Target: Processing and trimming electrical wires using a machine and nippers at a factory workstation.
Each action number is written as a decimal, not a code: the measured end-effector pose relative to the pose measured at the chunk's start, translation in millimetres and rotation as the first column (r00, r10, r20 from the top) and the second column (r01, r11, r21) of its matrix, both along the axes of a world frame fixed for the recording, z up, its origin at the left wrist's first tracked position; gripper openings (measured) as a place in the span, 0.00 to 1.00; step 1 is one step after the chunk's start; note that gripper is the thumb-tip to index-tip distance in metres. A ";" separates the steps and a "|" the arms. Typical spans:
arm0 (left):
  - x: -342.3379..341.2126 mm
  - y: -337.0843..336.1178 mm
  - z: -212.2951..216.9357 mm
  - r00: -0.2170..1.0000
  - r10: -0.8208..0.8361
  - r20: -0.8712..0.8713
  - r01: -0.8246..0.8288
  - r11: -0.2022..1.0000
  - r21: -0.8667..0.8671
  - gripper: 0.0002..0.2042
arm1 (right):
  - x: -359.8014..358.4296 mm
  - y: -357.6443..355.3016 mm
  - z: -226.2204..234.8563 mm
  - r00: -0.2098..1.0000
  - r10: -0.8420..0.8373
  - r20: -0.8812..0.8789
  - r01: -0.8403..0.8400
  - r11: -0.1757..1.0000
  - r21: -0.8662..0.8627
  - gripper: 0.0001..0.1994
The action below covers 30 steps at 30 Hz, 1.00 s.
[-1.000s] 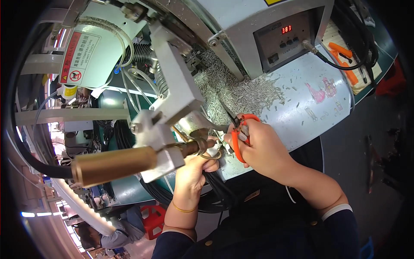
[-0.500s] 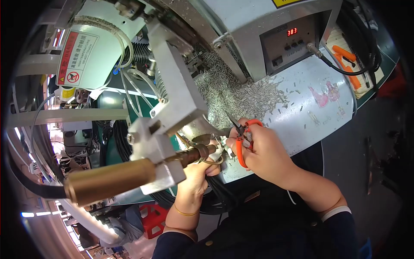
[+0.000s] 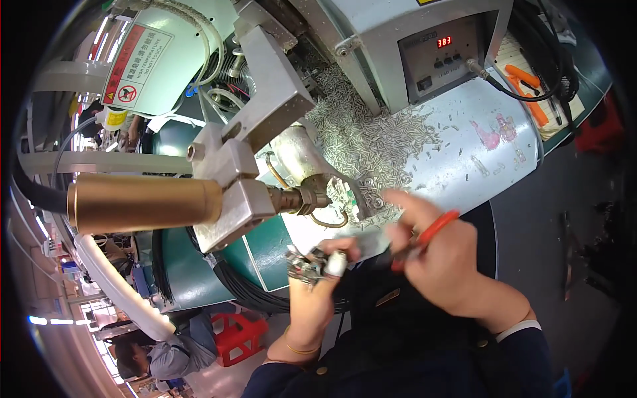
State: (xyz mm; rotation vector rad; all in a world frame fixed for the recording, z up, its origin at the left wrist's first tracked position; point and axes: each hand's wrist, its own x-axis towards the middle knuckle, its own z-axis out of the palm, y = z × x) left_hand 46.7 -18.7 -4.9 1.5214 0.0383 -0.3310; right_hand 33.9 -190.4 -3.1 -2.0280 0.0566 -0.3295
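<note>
My left hand [image 3: 317,285] is closed around a cluster of small silver metal parts [image 3: 304,266], below the soldering head. One of its fingers wears a white cover. My right hand [image 3: 441,262], smeared by motion, grips red-handled pliers [image 3: 434,229] to the right of it, with its index finger stretched out; the plier jaws cannot be made out. Above both hands is a soldering iron [image 3: 146,202] with a brass-coloured handle, clamped in a metal bracket [image 3: 232,192]. Beside its tip, a small green-and-white piece [image 3: 346,192] sits at a metal holder [image 3: 298,156].
A heap of tiny metal pins [image 3: 358,139] spreads over the light worktop [image 3: 458,159]. Behind it stands a grey control box [image 3: 444,63] with a red display. Orange-handled tools [image 3: 527,96] lie at the far right. Black cables [image 3: 252,292] and a red stool [image 3: 239,338] are at lower left.
Both hands have drawn back toward me from the soldering tip, the right one also moving right with the pliers. The parts in my left hand have come into view. The camera view has shifted.
</note>
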 end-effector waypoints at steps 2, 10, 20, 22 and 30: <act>-9.0 0.6 0.7 0.998 -0.066 -0.003 0.066 0.996 0.055 0.09 | -4.3 5.1 -0.8 0.993 0.111 0.041 -0.112 0.994 0.010 0.08; -10.3 1.9 0.3 0.981 -0.111 -0.156 0.075 0.971 -0.225 0.08 | -15.4 11.6 -22.6 0.950 0.299 -0.094 -0.246 0.898 0.365 0.06; -4.9 0.7 -12.5 0.747 -0.283 0.601 0.090 0.940 0.330 0.07 | -14.5 9.6 -23.1 0.797 0.522 -0.303 -0.164 0.670 0.724 0.07; -2.7 4.1 -8.0 0.931 -0.181 0.318 0.174 0.983 0.052 0.07 | -14.4 13.8 -30.9 0.853 0.476 -0.213 -0.254 0.736 0.627 0.06; 2.4 8.3 8.3 0.933 -0.173 -0.316 0.096 0.965 -0.245 0.08 | -9.0 2.8 -27.5 0.875 0.332 0.352 -0.123 0.856 -0.502 0.07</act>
